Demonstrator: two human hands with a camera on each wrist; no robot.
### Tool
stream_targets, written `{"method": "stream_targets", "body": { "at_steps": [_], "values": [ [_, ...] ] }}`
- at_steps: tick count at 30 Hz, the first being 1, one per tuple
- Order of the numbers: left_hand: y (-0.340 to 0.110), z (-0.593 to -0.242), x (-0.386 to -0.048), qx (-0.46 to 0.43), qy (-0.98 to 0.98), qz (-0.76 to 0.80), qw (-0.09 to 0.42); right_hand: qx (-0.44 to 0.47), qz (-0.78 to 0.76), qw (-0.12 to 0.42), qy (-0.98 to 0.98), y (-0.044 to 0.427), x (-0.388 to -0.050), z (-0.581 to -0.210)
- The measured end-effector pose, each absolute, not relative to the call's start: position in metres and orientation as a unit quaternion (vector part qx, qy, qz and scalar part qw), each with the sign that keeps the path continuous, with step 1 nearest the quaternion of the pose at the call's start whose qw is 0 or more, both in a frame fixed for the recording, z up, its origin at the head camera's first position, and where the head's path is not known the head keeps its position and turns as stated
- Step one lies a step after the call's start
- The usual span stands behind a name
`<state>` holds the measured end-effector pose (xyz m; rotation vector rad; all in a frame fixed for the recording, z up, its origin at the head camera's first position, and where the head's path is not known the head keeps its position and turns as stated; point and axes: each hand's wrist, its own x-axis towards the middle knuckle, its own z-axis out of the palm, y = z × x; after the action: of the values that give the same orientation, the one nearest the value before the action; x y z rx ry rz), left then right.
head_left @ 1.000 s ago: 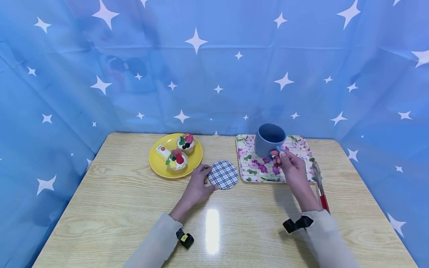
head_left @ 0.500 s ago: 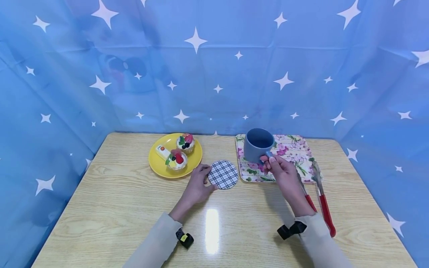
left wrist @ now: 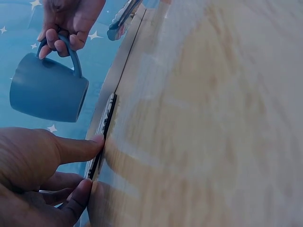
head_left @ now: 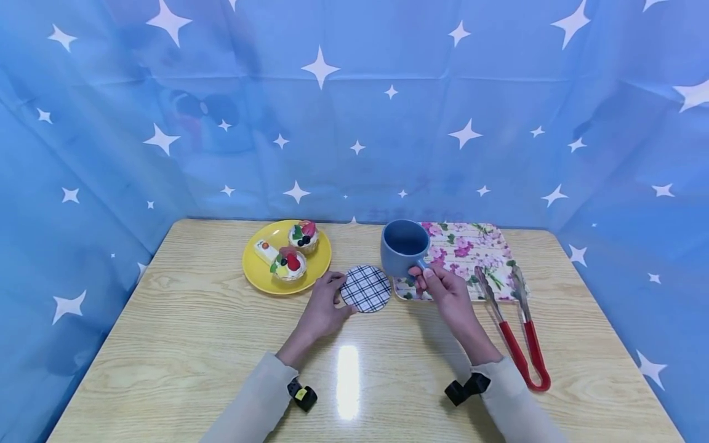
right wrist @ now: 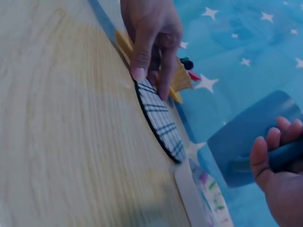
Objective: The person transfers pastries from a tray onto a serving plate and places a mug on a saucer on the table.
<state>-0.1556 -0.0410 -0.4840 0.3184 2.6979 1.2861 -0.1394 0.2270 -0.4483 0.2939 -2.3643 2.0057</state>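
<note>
My right hand (head_left: 450, 298) grips a blue mug (head_left: 400, 261) by its handle. The mug is raised, mouth up, over the left edge of a floral tray (head_left: 462, 249); the right wrist view shows the mug (right wrist: 253, 137) off the surface. On the table lies a round plaid coaster (head_left: 365, 289) with a dark edge. My left hand (head_left: 322, 311) holds the coaster's left side, thumb at the near edge and fingers at the far edge. In the left wrist view, the thumb and a fingertip press against the coaster's rim (left wrist: 108, 120).
At the left, a yellow plate (head_left: 255, 274) bears two fruit-topped cupcakes (head_left: 289, 264) and a small white cake piece (head_left: 266, 251). Red-handled metal tongs (head_left: 533, 354) lie at the right, their tips on the tray. A blue starry curtain (head_left: 354, 123) surrounds the wooden table (head_left: 183, 344).
My right hand has carried the mug leftward and a little lower, from over the tray's middle toward the coaster. More of the tongs now shows. My left hand stays at the coaster.
</note>
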Motion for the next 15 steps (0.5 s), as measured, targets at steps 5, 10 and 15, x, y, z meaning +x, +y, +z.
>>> {"method": "stream_targets", "body": {
  "at_steps": [5, 10, 15],
  "values": [
    [-0.042, -0.482, -0.156, 0.109, 0.894, 0.429, 0.071, 0.098, 0.649, 0.004, -0.754, 0.217, -0.138, -0.453],
    [-0.042, -0.482, -0.157, 0.107, 0.896, 0.427, 0.065, 0.117, 0.652, -0.004, -0.749, 0.206, -0.137, -0.457],
    [-0.042, -0.485, -0.156, 0.107, 0.895, 0.427, 0.067, 0.134, 0.651, -0.011, -0.747, 0.197, -0.135, -0.466]
  ]
}}
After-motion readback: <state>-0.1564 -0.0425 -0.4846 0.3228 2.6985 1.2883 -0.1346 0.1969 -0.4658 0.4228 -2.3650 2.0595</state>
